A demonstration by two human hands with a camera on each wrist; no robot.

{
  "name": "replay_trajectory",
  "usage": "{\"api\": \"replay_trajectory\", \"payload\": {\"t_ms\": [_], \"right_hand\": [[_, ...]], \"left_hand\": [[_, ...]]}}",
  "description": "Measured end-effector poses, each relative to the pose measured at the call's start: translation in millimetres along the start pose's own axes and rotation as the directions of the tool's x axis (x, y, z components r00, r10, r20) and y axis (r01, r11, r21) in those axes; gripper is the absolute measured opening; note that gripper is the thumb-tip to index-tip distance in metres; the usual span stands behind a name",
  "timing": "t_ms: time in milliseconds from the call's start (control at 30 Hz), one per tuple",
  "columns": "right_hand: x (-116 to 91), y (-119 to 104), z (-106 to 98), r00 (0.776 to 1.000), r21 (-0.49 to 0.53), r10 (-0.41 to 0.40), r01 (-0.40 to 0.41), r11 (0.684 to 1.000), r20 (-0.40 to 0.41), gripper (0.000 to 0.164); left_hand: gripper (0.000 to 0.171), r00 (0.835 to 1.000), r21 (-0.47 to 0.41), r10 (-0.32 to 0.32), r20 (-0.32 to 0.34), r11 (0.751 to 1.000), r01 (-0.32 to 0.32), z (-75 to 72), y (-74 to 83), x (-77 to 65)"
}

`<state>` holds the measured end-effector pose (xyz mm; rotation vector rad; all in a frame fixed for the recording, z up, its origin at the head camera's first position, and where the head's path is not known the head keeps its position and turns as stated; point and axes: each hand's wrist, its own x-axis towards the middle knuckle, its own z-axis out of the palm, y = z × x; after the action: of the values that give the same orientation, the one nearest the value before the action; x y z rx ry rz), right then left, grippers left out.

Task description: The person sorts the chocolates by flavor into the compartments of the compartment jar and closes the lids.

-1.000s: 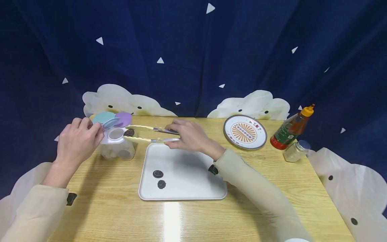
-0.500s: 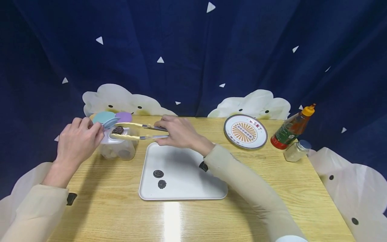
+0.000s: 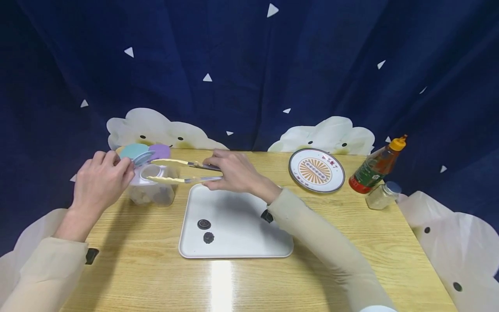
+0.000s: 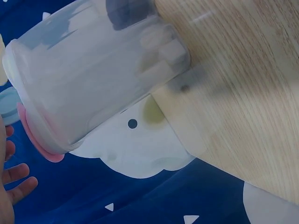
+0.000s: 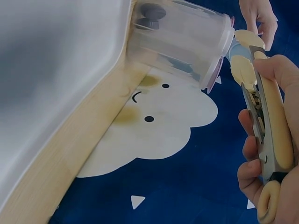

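Observation:
A clear storage container with several coloured lids stands at the table's back left. My left hand is at its top, fingers on the raised blue lid. Below that lid lies a round white-rimmed opening. My right hand grips food tongs with cream tips. Their arms are spread over the opening, and I see nothing between the tips. Through the container wall in the right wrist view, dark round pieces lie at the bottom. Pale chunks show in another compartment in the left wrist view.
A white tray in the middle holds a dark spiral disc and a small dark ridged piece. To the right stand a patterned plate, a sauce bottle and a small jar. A blue curtain hangs behind.
The tongs moved left over the opening with a dark swirled disc, then parted and drew back slightly right. The disc is gone from between their tips. The left hand stayed put.

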<state>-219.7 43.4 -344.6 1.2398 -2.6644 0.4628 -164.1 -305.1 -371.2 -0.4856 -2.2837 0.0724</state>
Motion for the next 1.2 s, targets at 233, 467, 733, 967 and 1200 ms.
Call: {"api": "replay_trajectory", "payload": {"t_ms": [233,467,733,967,1200], "right_hand": [[-21,9,-2,1.000,-0.001,0.006,-0.006,1.000,-0.005,0.051],[-53,18,0,1.000,-0.016,-0.011,0.011,1.000,-0.007,0.050],[-89,20,11,0.998,-0.049,-0.031,0.033,0.998,0.055,0.049],[-113,22,23,0.990,-0.025,-0.021,0.025,0.999,0.139,0.047],[-123,26,32,0.986,-0.025,-0.004,0.009,1.000,0.166,0.046]], "left_hand": [[0.040,1.000,-0.004,-0.009,0.007,1.000,0.009,-1.4,0.4,0.3],[0.041,1.000,0.001,-0.011,0.022,1.000,0.011,-1.0,0.2,0.0],[0.042,1.000,-0.002,-0.013,0.009,1.000,0.013,-0.5,0.6,-0.1],[0.040,1.000,-0.014,-0.014,0.008,1.000,0.014,0.7,1.3,-0.5],[0.042,1.000,-0.007,-0.015,0.017,1.000,0.015,-0.1,1.1,-0.6]]}}
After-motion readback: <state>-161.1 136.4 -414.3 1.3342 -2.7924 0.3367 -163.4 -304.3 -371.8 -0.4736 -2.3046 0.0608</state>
